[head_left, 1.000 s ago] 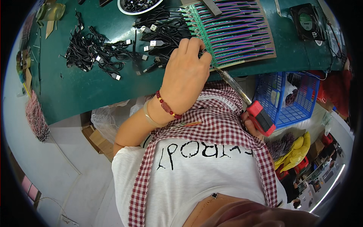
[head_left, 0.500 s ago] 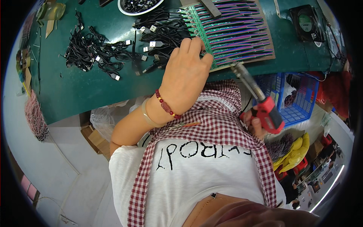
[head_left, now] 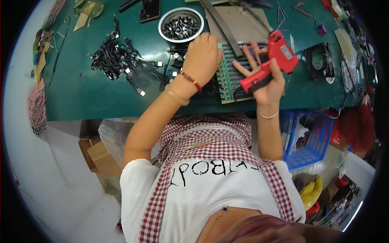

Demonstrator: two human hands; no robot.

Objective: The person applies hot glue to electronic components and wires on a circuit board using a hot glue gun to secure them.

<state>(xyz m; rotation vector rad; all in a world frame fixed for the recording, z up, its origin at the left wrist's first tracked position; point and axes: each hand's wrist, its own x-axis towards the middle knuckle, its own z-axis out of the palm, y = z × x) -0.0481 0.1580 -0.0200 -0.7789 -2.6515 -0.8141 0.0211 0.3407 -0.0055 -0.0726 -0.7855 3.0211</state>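
Observation:
My left hand rests with curled fingers on the left edge of a green rack of purple and green strips lying on the green table. My right hand holds a red pistol-shaped tool over the right side of that rack, fingers partly spread around its grip. A tangle of black cables with white plugs lies just left of my left hand.
A metal bowl of small dark parts stands behind my left hand. A black fan lies at the right of the table. A blue basket hangs below the table edge at right. Cardboard boxes sit on the floor at left.
My right hand has brought the red tool up from beside the blue basket onto the rack. The view has tilted so more of the table shows. My left hand stays on the rack.

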